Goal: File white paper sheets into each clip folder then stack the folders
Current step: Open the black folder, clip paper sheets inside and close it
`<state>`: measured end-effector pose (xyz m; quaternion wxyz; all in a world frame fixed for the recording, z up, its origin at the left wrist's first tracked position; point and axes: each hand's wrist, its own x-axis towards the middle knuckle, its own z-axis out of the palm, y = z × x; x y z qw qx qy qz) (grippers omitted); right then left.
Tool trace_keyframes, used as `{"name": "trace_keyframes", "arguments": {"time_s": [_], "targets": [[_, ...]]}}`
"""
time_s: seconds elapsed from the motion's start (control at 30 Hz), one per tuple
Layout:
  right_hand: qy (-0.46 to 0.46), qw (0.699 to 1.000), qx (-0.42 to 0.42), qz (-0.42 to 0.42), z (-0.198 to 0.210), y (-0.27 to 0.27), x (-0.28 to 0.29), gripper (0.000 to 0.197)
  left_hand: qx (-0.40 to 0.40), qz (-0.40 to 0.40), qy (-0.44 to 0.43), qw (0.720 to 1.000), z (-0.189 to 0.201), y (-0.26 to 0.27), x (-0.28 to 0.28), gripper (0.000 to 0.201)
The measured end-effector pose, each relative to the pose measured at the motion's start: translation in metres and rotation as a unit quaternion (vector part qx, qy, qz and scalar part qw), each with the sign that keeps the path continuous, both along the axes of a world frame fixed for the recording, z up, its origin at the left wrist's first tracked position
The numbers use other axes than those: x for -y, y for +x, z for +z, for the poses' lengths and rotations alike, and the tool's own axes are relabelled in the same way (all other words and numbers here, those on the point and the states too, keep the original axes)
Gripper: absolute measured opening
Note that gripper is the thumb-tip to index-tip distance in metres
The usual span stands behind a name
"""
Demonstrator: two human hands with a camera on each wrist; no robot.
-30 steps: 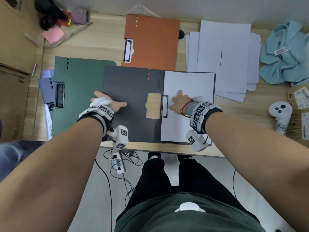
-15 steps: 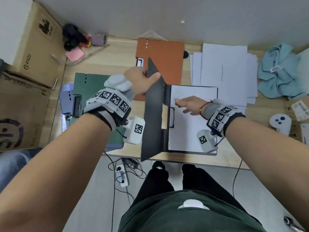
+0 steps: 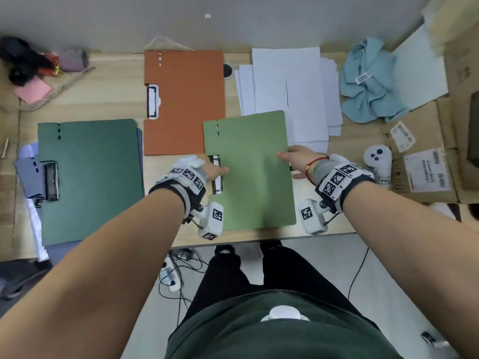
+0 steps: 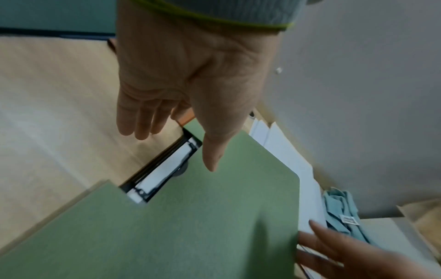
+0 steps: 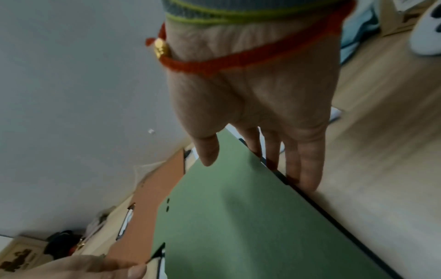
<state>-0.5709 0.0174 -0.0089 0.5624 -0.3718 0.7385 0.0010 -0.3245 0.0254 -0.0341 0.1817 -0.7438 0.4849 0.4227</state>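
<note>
Closed now, the light green folder [image 3: 250,169] lies flat at the centre of the head view, where half a second ago its dark cover stood raised in the left hand [image 3: 211,170]. That hand sits at the folder's left edge by the clip [image 3: 217,174], thumb lying on the cover and the other fingers nearly straight and close together off the edge, as the left wrist view shows. At the right edge, the right hand [image 3: 300,161] has its thumb on top of the cover while its straight fingers run down the side against the edge. An orange folder [image 3: 184,99] lies shut above left of it, a dark green folder [image 3: 90,177] at the left of the frame, and the loose white paper sheets [image 3: 287,92] lie at upper right, partly under the light green folder's corner.
</note>
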Motion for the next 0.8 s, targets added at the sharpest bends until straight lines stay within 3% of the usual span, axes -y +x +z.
{"name": "trace_keyframes", "arguments": {"time_s": [0.1, 0.17, 0.27, 0.37, 0.47, 0.6, 0.7, 0.8], "targets": [[0.027, 0.998, -0.034, 0.039, -0.019, -0.004, -0.007, 0.062, -0.025, 0.052, -0.003, 0.998, -0.001, -0.013, -0.005, 0.073], [0.014, 0.999, -0.038, 0.035, -0.028, -0.004, -0.008, 0.072, -0.029, 0.088, -0.009, 0.996, -0.007, -0.015, -0.006, 0.084], [-0.002, 0.999, -0.042, 0.019, -0.035, -0.002, -0.006, 0.081, -0.053, 0.169, 0.018, 0.984, -0.018, -0.012, -0.008, 0.084], [0.016, 1.000, -0.017, 0.004, -0.037, -0.002, -0.004, 0.066, -0.092, 0.253, -0.007, 0.963, -0.025, -0.008, -0.011, 0.106], [-0.002, 1.000, 0.014, -0.013, -0.031, 0.002, -0.001, 0.048, -0.087, 0.292, -0.066, 0.950, -0.020, 0.002, -0.009, 0.091], [-0.009, 0.996, 0.081, -0.032, -0.017, 0.013, 0.014, 0.043, -0.095, 0.302, -0.126, 0.940, 0.006, 0.023, 0.009, 0.089], [-0.001, 0.991, 0.131, -0.017, -0.009, 0.030, 0.025, 0.038, -0.117, 0.337, -0.187, 0.916, 0.022, 0.049, 0.038, 0.069], [-0.005, 0.988, 0.155, -0.008, -0.004, 0.051, 0.031, 0.029, -0.089, 0.336, -0.218, 0.912, -0.004, 0.092, 0.072, 0.086]]}}
